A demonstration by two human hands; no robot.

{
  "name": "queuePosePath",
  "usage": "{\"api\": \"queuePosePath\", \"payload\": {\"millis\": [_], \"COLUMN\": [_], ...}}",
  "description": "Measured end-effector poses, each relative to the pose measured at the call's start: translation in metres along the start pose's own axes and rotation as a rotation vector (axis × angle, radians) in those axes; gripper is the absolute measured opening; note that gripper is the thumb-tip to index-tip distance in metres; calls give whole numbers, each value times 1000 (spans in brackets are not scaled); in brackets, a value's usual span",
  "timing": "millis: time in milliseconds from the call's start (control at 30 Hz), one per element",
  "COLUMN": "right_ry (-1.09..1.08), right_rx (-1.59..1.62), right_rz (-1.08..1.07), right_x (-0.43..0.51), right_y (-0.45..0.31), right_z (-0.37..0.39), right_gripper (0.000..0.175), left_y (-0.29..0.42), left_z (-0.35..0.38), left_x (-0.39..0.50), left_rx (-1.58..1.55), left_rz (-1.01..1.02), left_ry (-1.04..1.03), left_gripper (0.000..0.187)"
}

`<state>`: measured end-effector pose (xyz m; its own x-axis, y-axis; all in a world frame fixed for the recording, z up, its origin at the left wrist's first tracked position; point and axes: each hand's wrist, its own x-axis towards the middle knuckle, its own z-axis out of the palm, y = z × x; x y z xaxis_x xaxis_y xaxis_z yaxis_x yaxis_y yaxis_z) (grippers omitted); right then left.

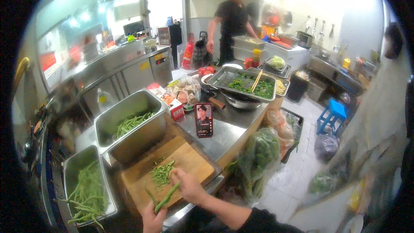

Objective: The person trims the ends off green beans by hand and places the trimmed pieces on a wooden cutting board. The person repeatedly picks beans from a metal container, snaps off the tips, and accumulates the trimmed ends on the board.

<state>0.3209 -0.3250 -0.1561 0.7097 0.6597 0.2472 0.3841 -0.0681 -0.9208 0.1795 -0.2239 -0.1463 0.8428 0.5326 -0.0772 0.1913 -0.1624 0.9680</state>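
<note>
My left hand, low in the frame, grips long green beans that point up and to the right. At the upper end of the thicker bean is my right hand, fingers curled and slightly blurred. Whether those fingers pinch anything is hard to see. Both hands are over the near part of a wooden cutting board. A small heap of short green bean pieces lies on the board, just beyond my right fingertips.
Left of the board, one steel pan holds long beans; a deeper pan behind also contains beans. A lit phone stands beyond the board. Farther back are a cleaver handle and a tray of chopped greens. A person stands behind.
</note>
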Motion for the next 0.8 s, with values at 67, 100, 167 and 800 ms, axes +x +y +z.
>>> {"api": "queuePosePath", "payload": {"millis": [67, 100, 167, 800], "right_ry": [-147, -170, -323, -693], "right_rx": [-89, -143, -300, -425], "right_rz": [-242, -273, -192, -394], "right_x": [-7, -10, -17, -15], "right_y": [-5, -8, -16, -21], "right_z": [10, 15, 22, -29], "right_gripper": [20, 21, 22, 23], "left_y": [0, 0, 2, 2], "left_z": [-2, -3, -10, -35], "left_x": [-2, -2, -2, -1], "left_rx": [-92, -139, -150, 189], "left_rz": [3, 2, -51, 164], "left_ry": [17, 26, 5, -60], "left_gripper": [10, 8, 8, 13]}}
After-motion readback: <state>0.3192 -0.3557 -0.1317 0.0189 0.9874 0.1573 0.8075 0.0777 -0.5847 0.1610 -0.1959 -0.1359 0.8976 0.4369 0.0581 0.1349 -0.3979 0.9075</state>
